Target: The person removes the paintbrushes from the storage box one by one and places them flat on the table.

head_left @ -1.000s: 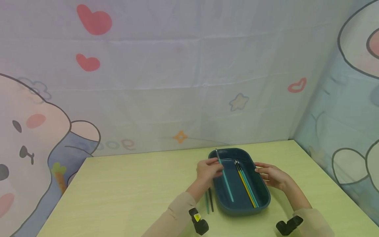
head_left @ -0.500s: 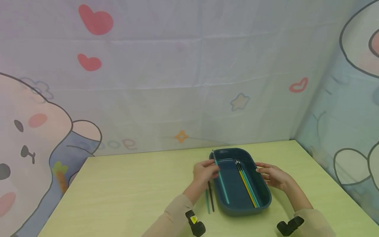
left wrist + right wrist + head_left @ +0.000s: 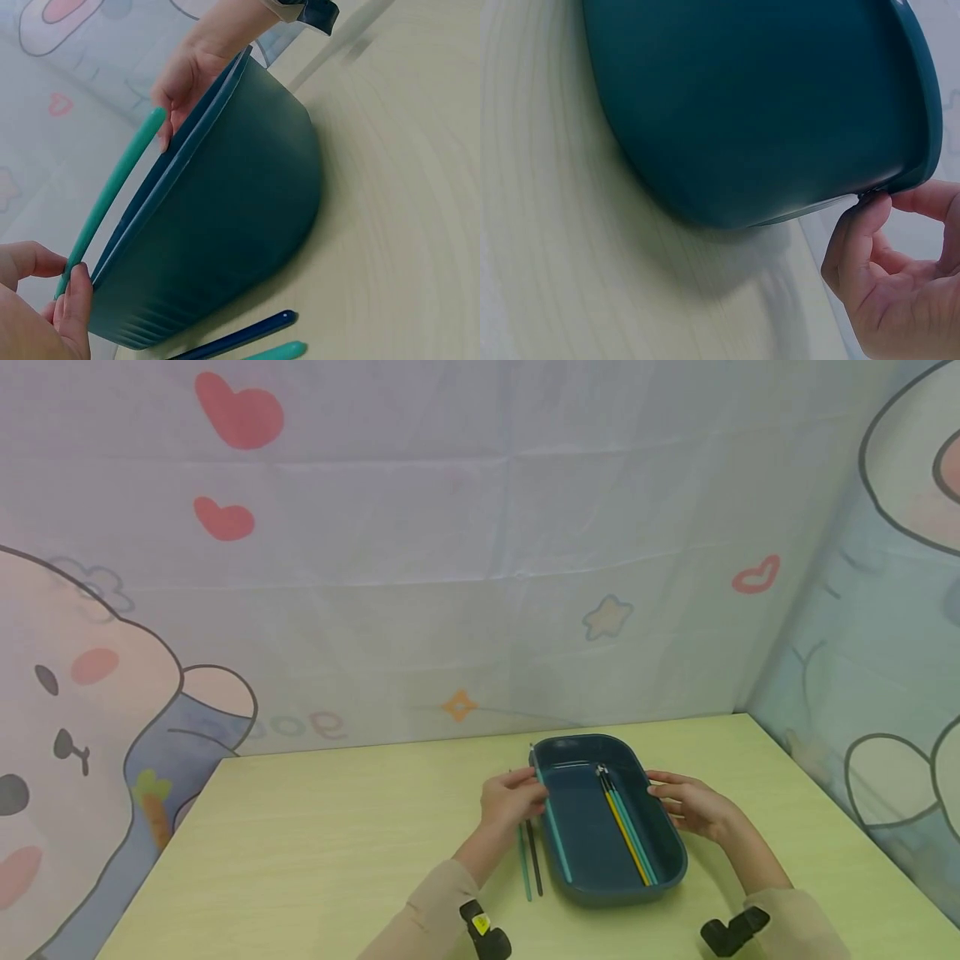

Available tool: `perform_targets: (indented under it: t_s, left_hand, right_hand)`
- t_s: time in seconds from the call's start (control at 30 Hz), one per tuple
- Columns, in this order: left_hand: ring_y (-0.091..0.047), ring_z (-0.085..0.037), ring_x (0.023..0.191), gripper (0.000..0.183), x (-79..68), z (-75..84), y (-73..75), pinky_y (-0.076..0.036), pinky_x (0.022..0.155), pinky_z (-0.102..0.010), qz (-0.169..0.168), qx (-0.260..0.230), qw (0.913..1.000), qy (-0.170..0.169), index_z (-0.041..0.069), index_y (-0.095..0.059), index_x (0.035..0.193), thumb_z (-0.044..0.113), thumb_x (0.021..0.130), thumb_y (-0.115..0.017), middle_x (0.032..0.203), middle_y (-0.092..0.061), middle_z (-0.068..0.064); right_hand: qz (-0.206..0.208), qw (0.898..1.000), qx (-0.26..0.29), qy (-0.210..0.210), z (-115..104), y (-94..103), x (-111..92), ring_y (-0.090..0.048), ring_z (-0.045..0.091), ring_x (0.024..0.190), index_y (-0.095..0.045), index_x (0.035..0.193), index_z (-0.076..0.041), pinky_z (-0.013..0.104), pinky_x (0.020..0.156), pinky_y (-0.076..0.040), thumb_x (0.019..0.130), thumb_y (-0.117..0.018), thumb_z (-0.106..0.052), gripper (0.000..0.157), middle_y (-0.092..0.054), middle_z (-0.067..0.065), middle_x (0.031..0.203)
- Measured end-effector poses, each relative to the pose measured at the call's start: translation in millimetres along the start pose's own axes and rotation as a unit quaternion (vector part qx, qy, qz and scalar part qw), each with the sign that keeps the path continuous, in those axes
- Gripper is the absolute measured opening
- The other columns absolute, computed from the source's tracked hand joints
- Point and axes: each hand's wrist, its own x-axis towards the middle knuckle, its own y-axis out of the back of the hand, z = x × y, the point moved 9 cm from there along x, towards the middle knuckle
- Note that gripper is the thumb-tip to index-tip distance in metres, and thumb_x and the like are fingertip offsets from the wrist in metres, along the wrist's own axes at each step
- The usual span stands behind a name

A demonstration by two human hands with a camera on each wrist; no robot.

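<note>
My left hand (image 3: 510,797) pinches a slim teal paintbrush (image 3: 557,839) between thumb and fingers. In the left wrist view, the brush's rounded handle end (image 3: 154,120) rises above the rim of a dark teal plastic basin (image 3: 225,187). From the head view, the brush lies along the basin's left side, its tip at the far left corner. My right hand (image 3: 693,806) grips the basin's right rim, thumb and fingertips at the edge in the right wrist view. Inside the basin lie a yellow paintbrush (image 3: 624,833) and teal paintbrushes (image 3: 639,843), side by side.
Left of the basin, a dark-handled brush (image 3: 534,864) and another teal-handled brush (image 3: 524,868) lie on the pale yellow table (image 3: 337,843), partly hidden by my left hand. A printed cloth backdrop (image 3: 420,568) stands behind the table's far edge.
My left hand has moved left with the teal paintbrush, from over the basin's inside to its left rim. The right hand stays at the right rim.
</note>
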Motion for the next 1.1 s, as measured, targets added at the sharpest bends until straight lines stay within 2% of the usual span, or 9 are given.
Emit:
perform_targets:
  t_s: [0.87,1.1]
  left_hand:
    - [-0.065,-0.007,0.061,0.046,3.6,-14.0,23.0,-0.060,0.062,-0.022,0.009,0.002,1.0000,0.001,-0.007,-0.061,0.121,-0.007,0.075,-0.064,0.114,-0.065,-0.025]
    - [-0.065,-0.008,0.064,0.047,5.0,-16.6,31.0,-0.060,0.061,-0.023,0.016,0.007,0.9998,-0.005,-0.010,-0.060,0.121,-0.008,0.074,-0.063,0.105,-0.067,-0.023]
  right_hand:
    - [0.001,1.000,0.003,-0.004,3,1.3,1,-0.062,0.002,0.087,-0.014,0.151,0.003,0.018,0.072,-0.056,0.097,-0.052,-0.021,0.070,-0.062,-0.011,0.100]
    - [-0.002,1.000,0.013,-0.002,3,0.8,2,-0.063,0.002,0.085,-0.015,0.151,0.003,0.018,0.071,-0.056,0.098,-0.052,-0.021,0.069,-0.063,-0.012,0.099]
